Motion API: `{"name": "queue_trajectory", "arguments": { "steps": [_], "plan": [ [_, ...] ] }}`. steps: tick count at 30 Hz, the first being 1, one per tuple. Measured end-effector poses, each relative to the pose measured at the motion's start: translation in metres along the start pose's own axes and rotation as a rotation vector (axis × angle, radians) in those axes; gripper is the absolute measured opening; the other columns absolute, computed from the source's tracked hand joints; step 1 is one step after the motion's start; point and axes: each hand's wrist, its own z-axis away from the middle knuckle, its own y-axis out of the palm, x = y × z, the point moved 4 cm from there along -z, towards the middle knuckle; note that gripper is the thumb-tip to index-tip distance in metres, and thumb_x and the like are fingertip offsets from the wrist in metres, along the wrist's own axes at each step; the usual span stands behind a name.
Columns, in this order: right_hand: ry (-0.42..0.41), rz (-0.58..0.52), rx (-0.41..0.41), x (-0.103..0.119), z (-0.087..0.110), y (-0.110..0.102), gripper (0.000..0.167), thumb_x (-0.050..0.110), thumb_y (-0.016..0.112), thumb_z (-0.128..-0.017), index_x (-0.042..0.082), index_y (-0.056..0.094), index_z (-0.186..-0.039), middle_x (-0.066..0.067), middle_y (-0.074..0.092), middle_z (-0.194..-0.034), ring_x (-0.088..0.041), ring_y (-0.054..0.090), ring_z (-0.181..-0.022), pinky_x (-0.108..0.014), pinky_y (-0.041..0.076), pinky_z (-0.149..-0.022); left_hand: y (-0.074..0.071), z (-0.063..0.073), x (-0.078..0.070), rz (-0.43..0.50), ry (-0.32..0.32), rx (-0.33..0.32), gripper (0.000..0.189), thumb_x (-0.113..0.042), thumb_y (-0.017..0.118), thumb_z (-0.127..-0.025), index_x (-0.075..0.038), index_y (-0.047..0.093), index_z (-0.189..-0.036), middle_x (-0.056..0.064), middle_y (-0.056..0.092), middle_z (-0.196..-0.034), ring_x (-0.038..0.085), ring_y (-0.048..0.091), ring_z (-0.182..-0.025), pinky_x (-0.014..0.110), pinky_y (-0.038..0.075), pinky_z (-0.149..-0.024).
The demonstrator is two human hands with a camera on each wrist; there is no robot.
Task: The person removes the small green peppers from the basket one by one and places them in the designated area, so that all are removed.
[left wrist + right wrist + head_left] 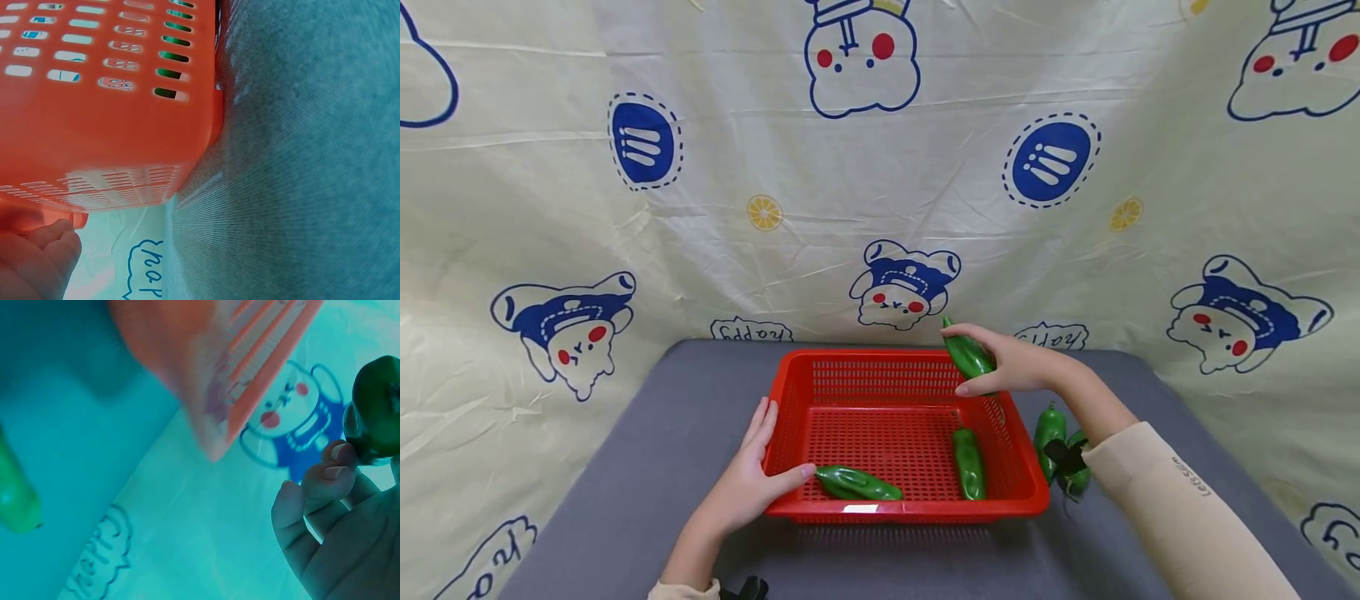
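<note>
A red plastic basket (pixel 880 507) with slotted walls stands on the grey table. Inside it lie two green peppers, one pepper (pixel 859 483) along the near left wall and another pepper (pixel 969 465) toward the right. My right hand (pixel 1011 360) grips a third green pepper (pixel 967 354) above the basket's back right corner; the right wrist view shows this pepper (pixel 378 409) between fingers and thumb. My left hand (pixel 760 462) rests on the basket's left rim, thumb at the front left corner. In the left wrist view that hand (pixel 44 259) touches the rim.
More green peppers (pixel 1050 433) lie on the table right of the basket, partly hidden by the right wrist's black strap (pixel 1064 457). Behind the grey table (pixel 715 392) hangs a pale curtain (pixel 700 208) printed with cartoon bears.
</note>
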Motion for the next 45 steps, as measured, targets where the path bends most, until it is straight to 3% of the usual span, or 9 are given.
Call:
{"name": "queue_trajectory", "arguments": {
  "steps": [7,14,17,21,27,36,41,45],
  "plan": [
    [0.067,-0.074,-0.047,-0.039,0.027,-0.012,0.089,0.038,0.077,-0.086,0.030,0.021,-0.155,-0.022,0.043,-0.134,-0.032,0.055,-0.107,-0.039,0.057,-0.078,0.000,-0.001,-0.001,-0.008,-0.006,0.000,0.107,-0.044,0.075,-0.082,-0.016,0.008,-0.161,0.000,-0.005,-0.168,0.033,0.007,-0.152,0.054,0.045,-0.107],
    [0.065,-0.130,-0.061,-0.082,0.042,-0.010,0.090,0.034,0.072,-0.090,0.022,0.014,-0.158,-0.023,0.055,-0.127,-0.029,0.061,-0.107,-0.045,0.056,-0.083,-0.001,-0.001,-0.001,-0.011,-0.013,-0.002,0.107,-0.045,0.075,-0.083,-0.015,0.008,-0.161,0.000,-0.005,-0.168,0.034,0.007,-0.152,0.056,0.043,-0.109],
    [0.093,-0.107,-0.070,-0.099,0.045,-0.005,0.090,0.037,0.071,-0.091,0.021,0.013,-0.158,-0.026,0.050,-0.137,-0.036,0.058,-0.115,-0.050,0.054,-0.086,-0.001,-0.001,0.000,-0.006,-0.007,-0.005,0.106,-0.044,0.074,-0.083,-0.014,0.008,-0.161,0.001,-0.005,-0.168,0.034,0.006,-0.152,0.057,0.040,-0.111],
    [0.114,-0.088,-0.075,-0.115,0.043,0.004,0.089,0.041,0.070,-0.091,0.019,0.016,-0.158,-0.028,0.028,-0.154,-0.049,0.045,-0.130,-0.058,0.051,-0.091,0.000,0.000,0.002,0.008,-0.004,-0.011,0.104,-0.041,0.073,-0.085,-0.013,0.008,-0.161,0.000,-0.006,-0.168,0.032,0.003,-0.153,0.059,0.032,-0.115],
    [0.089,-0.063,-0.071,-0.125,0.035,0.019,0.086,0.038,0.070,-0.091,0.013,0.020,-0.157,-0.028,0.014,-0.160,-0.056,0.027,-0.140,-0.068,0.043,-0.098,0.000,0.000,0.001,0.019,0.000,-0.012,0.102,-0.039,0.073,-0.086,-0.013,0.008,-0.161,0.001,-0.006,-0.168,0.033,0.003,-0.153,0.059,0.033,-0.115],
    [0.169,0.089,-0.097,-0.125,0.022,0.035,0.091,0.049,0.073,-0.086,0.013,0.026,-0.156,-0.031,0.036,-0.153,-0.052,0.048,-0.128,-0.065,0.048,-0.092,0.001,0.000,0.000,0.028,-0.007,-0.007,0.104,-0.041,0.074,-0.085,-0.014,0.008,-0.161,0.000,-0.005,-0.168,0.033,0.007,-0.152,0.054,0.043,-0.110],
    [0.248,0.143,-0.094,-0.128,0.018,0.041,0.089,0.041,0.074,-0.086,0.014,0.027,-0.156,-0.030,0.052,-0.141,-0.042,0.062,-0.112,-0.060,0.052,-0.087,0.002,0.000,0.001,0.039,-0.009,-0.004,0.105,-0.041,0.074,-0.084,-0.015,0.008,-0.161,0.000,-0.005,-0.168,0.033,0.009,-0.151,0.052,0.046,-0.107],
    [0.321,0.213,-0.061,-0.132,0.015,0.043,0.087,0.040,0.072,-0.087,0.015,0.027,-0.157,-0.027,0.058,-0.134,-0.037,0.062,-0.104,-0.056,0.052,-0.082,0.002,0.000,0.001,0.050,-0.008,-0.002,0.105,-0.040,0.075,-0.084,-0.015,0.008,-0.161,0.000,-0.005,-0.168,0.034,0.010,-0.151,0.051,0.048,-0.105]
  ]
}}
